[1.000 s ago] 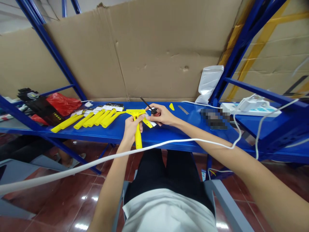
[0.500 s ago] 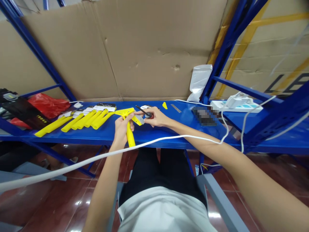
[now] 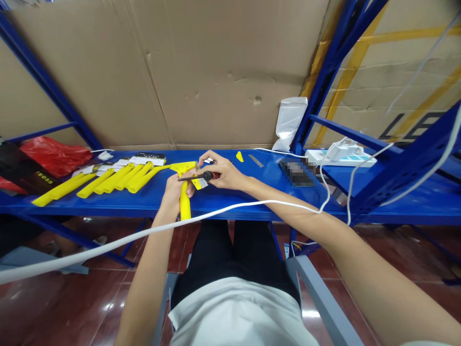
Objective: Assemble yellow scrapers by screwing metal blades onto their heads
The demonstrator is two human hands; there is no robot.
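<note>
My left hand (image 3: 171, 193) is closed round the neck of a yellow scraper (image 3: 185, 205), its handle pointing down toward me at the table's front edge. My right hand (image 3: 228, 174) grips a screwdriver (image 3: 213, 176) with a red and black handle; the dark shaft points left across the scraper's head. The right fingertips are at the head's right end, where a small yellow and silvery piece shows. Whether they touch it is unclear. A loose yellow piece (image 3: 239, 156) and a thin metal blade (image 3: 256, 160) lie behind my right hand.
Several yellow scrapers (image 3: 114, 179) with cards lie in a row at left, near a red plastic bag (image 3: 54, 154) and a black box (image 3: 27, 168). A phone (image 3: 296, 173) and a white power strip (image 3: 334, 157) are at right. A white cable (image 3: 230, 208) crosses before my forearms.
The screwdriver has swung from pointing up and left to lying nearly level across the scraper. My right fingers have reached to the head's right end. The view has shifted slightly.
</note>
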